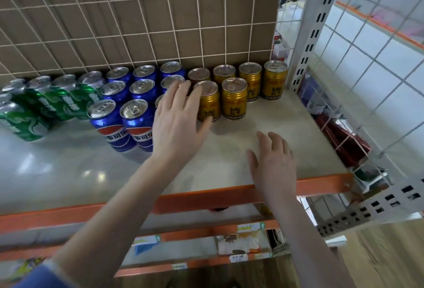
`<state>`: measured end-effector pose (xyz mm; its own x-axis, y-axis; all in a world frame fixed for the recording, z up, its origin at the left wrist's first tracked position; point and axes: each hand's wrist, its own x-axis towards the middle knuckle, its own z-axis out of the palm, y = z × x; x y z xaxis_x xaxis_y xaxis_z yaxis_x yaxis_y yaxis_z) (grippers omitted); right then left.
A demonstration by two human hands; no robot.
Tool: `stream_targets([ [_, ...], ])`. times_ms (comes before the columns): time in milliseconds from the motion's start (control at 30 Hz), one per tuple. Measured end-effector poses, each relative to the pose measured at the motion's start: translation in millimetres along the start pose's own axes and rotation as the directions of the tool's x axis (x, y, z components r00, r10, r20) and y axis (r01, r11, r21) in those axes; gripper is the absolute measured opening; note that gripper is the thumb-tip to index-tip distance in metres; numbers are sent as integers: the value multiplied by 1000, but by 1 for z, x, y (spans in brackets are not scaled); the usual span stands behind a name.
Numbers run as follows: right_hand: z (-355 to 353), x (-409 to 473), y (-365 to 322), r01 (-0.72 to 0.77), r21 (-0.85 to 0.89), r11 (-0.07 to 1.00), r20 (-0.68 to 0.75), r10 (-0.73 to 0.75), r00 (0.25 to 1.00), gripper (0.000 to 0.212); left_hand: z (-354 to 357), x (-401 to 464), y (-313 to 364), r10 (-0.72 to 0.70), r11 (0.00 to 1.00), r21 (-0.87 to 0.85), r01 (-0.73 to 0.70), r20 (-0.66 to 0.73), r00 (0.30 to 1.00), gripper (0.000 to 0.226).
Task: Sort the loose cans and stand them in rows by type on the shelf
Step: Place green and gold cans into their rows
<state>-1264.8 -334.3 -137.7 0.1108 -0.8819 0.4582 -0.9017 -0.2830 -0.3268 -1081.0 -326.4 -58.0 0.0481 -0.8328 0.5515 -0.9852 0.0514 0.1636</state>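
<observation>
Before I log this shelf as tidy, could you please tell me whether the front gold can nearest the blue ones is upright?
Upright: the gold can shows its lid on top, label reading vertically, base on the shelf.

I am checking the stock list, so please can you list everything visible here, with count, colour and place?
green cans: at least six, green and white, far left of the shelf, in rows.
blue cans: about nine visible, blue with red and white logo, centre left, in rows; one partly hidden by the left hand.
gold cans: six, gold, centre right against the back, in two rows.
shelf: one, pale board with orange front edge.
wire grid: white, behind the cans, in front of brown cardboard.
upright post: one, grey, slotted, at right.
red packets: red, behind the right side mesh; count unclear.
left hand: open, at the front gold can.
right hand: open, over the bare shelf.
</observation>
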Motion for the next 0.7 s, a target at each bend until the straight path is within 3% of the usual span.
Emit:
stream_targets([
  [233, 16, -50, -112, 0, 26, 1000, 63, -1, 998, 47, -44, -117, -114, -368, 928, -76, 365, -27, 929, 58],
  [700, 88, -136, -441, 88, 155, 984, 60, -98, 993, 49, -179, -253, -423, -527, 849, -4, 528, -79, 846, 58],
])
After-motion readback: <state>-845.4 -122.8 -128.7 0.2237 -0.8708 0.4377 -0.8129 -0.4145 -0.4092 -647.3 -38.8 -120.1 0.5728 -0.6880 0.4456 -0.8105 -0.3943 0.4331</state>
